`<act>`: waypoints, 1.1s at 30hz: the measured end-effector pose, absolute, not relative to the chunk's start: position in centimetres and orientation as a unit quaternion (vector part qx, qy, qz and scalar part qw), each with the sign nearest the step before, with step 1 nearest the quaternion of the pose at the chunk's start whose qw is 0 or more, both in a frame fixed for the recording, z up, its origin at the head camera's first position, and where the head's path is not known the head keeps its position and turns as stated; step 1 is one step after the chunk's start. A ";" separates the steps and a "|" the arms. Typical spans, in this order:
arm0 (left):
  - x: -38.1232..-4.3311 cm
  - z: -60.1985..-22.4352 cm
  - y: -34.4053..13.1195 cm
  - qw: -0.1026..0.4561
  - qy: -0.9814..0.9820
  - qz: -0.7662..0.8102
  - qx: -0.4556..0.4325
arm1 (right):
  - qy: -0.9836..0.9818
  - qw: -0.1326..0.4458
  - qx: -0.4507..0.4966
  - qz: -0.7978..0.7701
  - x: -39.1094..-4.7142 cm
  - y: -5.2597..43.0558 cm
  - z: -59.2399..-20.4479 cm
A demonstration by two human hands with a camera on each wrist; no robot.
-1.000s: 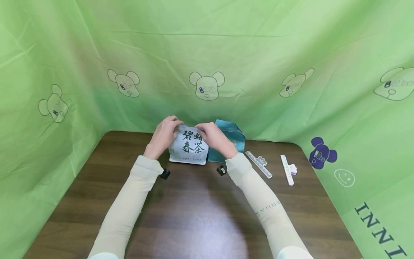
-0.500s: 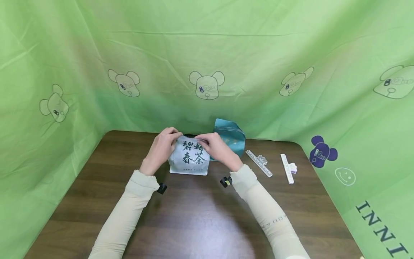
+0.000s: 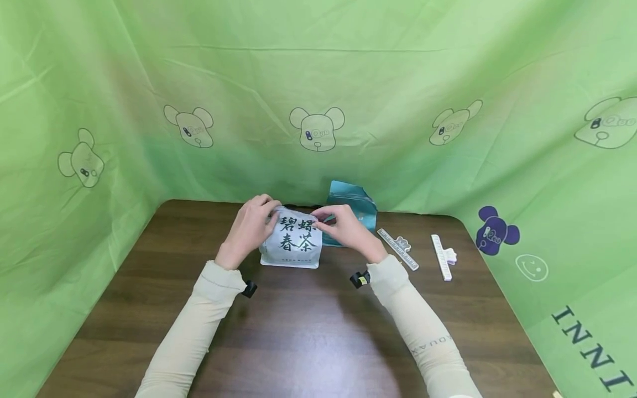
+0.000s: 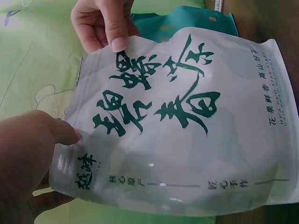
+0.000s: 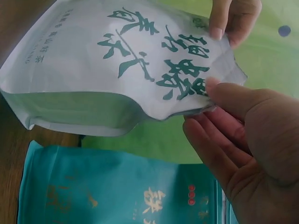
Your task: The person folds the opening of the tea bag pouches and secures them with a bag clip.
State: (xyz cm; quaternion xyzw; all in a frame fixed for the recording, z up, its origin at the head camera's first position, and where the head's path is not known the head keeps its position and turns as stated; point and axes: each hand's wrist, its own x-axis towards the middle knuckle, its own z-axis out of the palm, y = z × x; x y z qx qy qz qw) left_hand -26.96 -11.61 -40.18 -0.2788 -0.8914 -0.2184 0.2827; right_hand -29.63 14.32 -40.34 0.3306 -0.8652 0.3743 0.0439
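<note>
Closest to me, two cream sleeves (image 3: 186,331) run up over the brown table (image 3: 293,326), with a dark device (image 3: 359,279) at the cuff, below the right fingers. Past the cuffs, I see the left hand (image 3: 250,226) pinching the top left corner of a white bag (image 3: 291,256), thumb on the printed front and fingers behind the edge. The right hand (image 3: 345,226) pinches the top right edge, its thumb on the front face and its other fingers round the back. The bag is between the two sets of fingertips, big green characters facing me, its bottom edge below them; I can't tell whether that edge touches the wood. Out to the right of the right fingers lie two pale clips: the ruler-marked clip (image 3: 398,250) nearer, the plainer clip (image 3: 442,258) well apart. Just behind the right fingers I make out a teal bag (image 3: 365,213), partly covered by that hand. Beyond all fingertips hangs green cloth (image 3: 318,66) printed with animal heads.
</note>
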 end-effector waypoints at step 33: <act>-26.9 -41.6 -4.3 0.269 -0.904 -0.156 -0.294 | -0.850 0.081 0.330 0.404 -29.3 15.1 -41.9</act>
